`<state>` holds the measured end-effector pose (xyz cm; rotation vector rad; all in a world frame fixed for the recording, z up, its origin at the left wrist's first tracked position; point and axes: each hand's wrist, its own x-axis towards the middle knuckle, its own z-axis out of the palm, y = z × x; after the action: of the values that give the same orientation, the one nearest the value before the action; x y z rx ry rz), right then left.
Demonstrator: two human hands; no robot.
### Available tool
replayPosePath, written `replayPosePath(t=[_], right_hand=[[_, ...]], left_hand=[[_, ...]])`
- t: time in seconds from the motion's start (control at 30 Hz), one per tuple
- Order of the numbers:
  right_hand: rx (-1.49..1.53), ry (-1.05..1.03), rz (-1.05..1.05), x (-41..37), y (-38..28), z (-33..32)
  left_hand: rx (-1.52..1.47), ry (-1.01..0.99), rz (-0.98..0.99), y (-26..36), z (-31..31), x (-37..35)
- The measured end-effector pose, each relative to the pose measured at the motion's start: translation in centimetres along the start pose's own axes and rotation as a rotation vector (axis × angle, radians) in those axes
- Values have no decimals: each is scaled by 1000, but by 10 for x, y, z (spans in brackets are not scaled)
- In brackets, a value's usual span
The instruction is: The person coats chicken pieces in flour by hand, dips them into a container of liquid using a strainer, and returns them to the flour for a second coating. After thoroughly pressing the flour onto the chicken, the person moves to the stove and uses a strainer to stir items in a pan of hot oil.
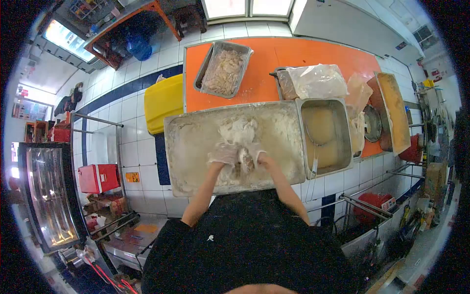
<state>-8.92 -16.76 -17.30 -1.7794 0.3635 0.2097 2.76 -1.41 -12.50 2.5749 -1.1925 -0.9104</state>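
A wide metal tray [188,142] of white flour lies in front of me. My left hand [224,154], in a thin clear glove dusted with flour, is low in the tray. My right hand [257,157], also flour-covered, is close beside it. Between the two hands is a flour-coated piece of meat [246,160], partly brown, with a hand against each side; the fingertips are partly hidden by flour. Just beyond the hands rises a mound of floured pieces [238,130].
On the orange table [274,51] stands a plastic-lined tray of raw meat pieces [226,71]. To the right are a pan of cloudy liquid [325,122] with a wire-handled strainer [314,161], a plastic bag [318,81] and a long container [391,112]. A yellow bin [159,105] stands left.
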Motion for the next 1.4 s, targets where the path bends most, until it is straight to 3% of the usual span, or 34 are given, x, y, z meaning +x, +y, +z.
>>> replayPosePath(t=[0.03,0.07,0.13,0.2,0.27,0.3,0.33,0.37,0.4,0.43,0.5,0.53,0.6,0.7,0.73,0.8,0.83,0.9,0.93,0.97,1.0,1.03,1.1,1.13,1.17,1.2,1.23,1.27,1.3,1.33,1.37,1.4], right_hand=[[191,7,262,4,-22,4],[188,14,252,4,-23,0],[-185,137,-198,-3,-16,-10],[-352,147,-306,-6,-25,-32],[-523,155,-414,6,-32,-45],[-334,259,63,18,-32,-48],[-128,352,539,27,-29,-50],[-128,357,538,39,-17,-50],[-256,388,401,55,8,-45],[-380,419,262,73,34,-38],[-480,453,222,109,79,-13],[-480,450,221,112,67,-7],[-160,373,82,98,24,4],[3,373,-18,69,-33,8],[5,374,-18,80,-10,6],[395,253,91,101,69,1],[399,250,103,83,52,-7],[-62,94,391,30,-21,-32],[-60,89,398,22,5,-29],[-236,114,164,19,47,-24],[-409,138,-79,20,69,-22],[-411,134,-82,16,35,-26],[-629,-143,532,-2,-79,-38],[-630,-145,528,-2,-60,-34],[-555,-22,221,-5,-23,-25],[-469,100,-81,-6,11,-14],[-467,98,-80,-6,33,-1],[-277,78,-149,-4,53,10],[-87,64,-220,0,60,15],[-85,69,-223,-2,30,14],[322,1,226,-9,-32,8],[719,-73,673,-9,-67,3]], left_hand=[[87,194,21,-19,50,21],[174,386,44,-30,73,35],[115,475,148,-41,65,38],[55,553,247,-44,46,36],[-121,158,-20,-30,-3,30],[-120,160,-16,-35,-8,36],[79,231,30,-43,-11,41],[279,304,76,-48,-13,49],[309,76,1,-52,-16,62],[315,77,6,-48,-12,71],[-266,194,-358,-35,4,88],[-267,195,-361,-55,35,106],[-101,371,229,-102,118,140],[36,-235,103,-26,-3,61],[38,-236,103,-37,10,68],[-172,-138,125,-77,63,79],[-177,-149,121,-94,80,72],[17,361,338,-115,101,58],[20,239,176,-82,41,22],[16,235,172,-77,29,11],[203,194,171,-77,21,3],[390,153,168,-80,17,-3],[310,44,117,-92,13,-20],[111,56,97,-93,8,-27],[-88,67,78,-93,5,-32],[-86,65,76,-88,13,-33],[-703,110,32,-78,27,-33],[-1320,156,-15,-74,39,-29],[-1314,158,-10,-81,49,-18],[-486,229,237,-90,63,-7],[349,271,436,-94,73,-2],[-278,361,239,-60,46,-16]])
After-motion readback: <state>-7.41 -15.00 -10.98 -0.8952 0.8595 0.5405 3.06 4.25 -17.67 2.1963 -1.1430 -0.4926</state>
